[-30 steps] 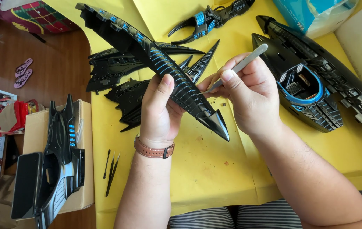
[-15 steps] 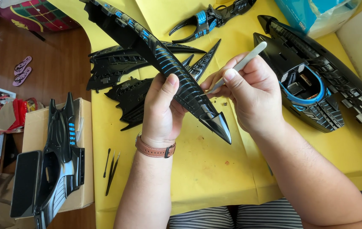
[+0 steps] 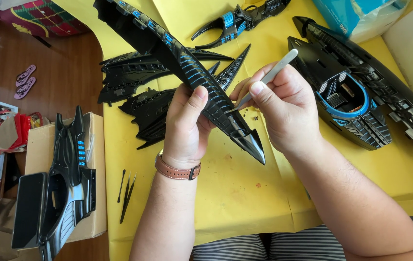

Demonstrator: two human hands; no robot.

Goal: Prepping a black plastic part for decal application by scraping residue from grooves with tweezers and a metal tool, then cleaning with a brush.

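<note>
The left hand [image 3: 184,128] is closed around a long black model part [image 3: 187,72] with blue stripes, and it holds this part in the air above the counter [image 3: 245,193], which is covered with yellow paper. The thumb lies on the upper side of the part, and a brown watch strap [image 3: 176,169] is on the wrist. The part runs diagonally from the top left of the view down to a sharp point at the lower right, just beside the right hand [image 3: 286,108]. The right hand is closed on a thin white tool [image 3: 269,77], held like a pen between the thumb and the fingers; its narrow end touches the striped side of the part, near the left thumb. Under the hands, several flat black wing-shaped pieces [image 3: 143,92] lie on the yellow paper. To the right of the right hand rests a big black hull piece [image 3: 361,87] with a blue ring around an open cockpit. At the top, a black claw-shaped piece [image 3: 238,19] with blue marks lies on the paper. Near the left edge of the paper there are three thin black sticks [image 3: 126,195], close to each other. Farther to the left, another black model section [image 3: 66,183] stands on a cardboard box [image 3: 37,140], apart from the counter.
</note>
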